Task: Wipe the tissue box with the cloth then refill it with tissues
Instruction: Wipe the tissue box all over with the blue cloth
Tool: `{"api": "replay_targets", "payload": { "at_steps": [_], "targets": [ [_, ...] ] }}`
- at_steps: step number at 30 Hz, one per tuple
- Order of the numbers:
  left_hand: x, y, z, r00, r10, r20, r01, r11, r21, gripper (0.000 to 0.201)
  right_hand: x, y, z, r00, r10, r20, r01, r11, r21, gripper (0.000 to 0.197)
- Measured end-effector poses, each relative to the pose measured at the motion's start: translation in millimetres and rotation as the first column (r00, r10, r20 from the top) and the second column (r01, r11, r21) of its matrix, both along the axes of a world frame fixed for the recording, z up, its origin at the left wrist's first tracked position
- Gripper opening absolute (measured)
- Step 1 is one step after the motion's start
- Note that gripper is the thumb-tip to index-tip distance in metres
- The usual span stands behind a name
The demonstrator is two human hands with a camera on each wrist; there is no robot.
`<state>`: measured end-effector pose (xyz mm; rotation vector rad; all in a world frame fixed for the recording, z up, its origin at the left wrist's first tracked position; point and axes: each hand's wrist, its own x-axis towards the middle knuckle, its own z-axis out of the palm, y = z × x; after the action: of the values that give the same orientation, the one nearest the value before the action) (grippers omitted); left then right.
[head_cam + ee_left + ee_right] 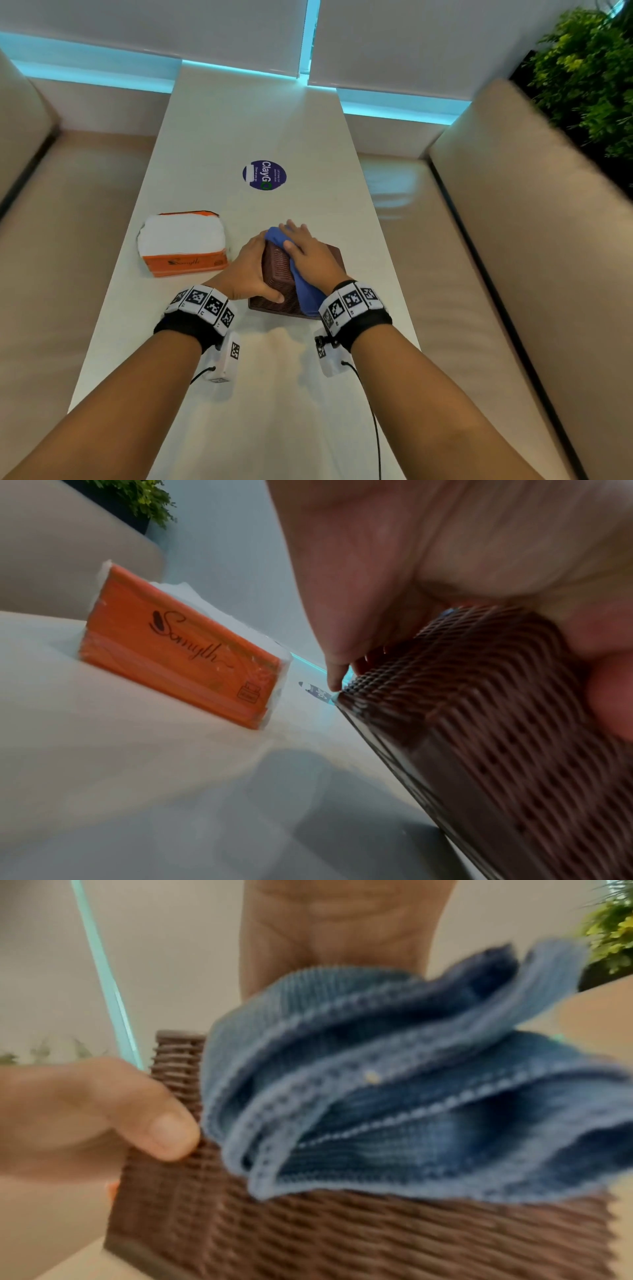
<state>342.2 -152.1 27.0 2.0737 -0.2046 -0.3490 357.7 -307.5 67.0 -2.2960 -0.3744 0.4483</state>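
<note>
Your left hand [247, 270] grips the brown woven tissue box [279, 277] on the worktop [274, 394] (light, stiff, ridged); your right hand [308, 251] presses the soft blue cloth [306, 291] flat-fingered on top.

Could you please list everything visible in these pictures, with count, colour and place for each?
tissue box: one, brown woven, table centre, near the person.
cloth: one, blue, draped over the tissue box.
tissue pack: one, orange wrapper with white tissues showing, left of the box.
sticker: one, round, purple, on the table beyond the box.
table: one, off-white, long.
benches: two, beige, either side of the table.
plant: one, green, far right.
left hand: grips the box's left side.
right hand: presses the cloth onto the box.
</note>
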Motion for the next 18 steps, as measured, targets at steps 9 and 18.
{"api": "replay_targets", "payload": {
  "at_steps": [9,18],
  "targets": [
    [2.9,-2.2,7.8,0.998,0.000,-0.066,-0.001,1.000,-0.018,0.109,-15.0,-9.7,-9.3,0.986,-0.134,0.097,0.119,0.982,0.149,0.035],
    [0.9,-0.7,7.3,0.999,-0.030,-0.033,0.031,0.999,0.011,0.118,-22.6,-7.0,-14.7,0.982,-0.093,0.167,0.064,0.983,0.173,0.033]
  ]
}}
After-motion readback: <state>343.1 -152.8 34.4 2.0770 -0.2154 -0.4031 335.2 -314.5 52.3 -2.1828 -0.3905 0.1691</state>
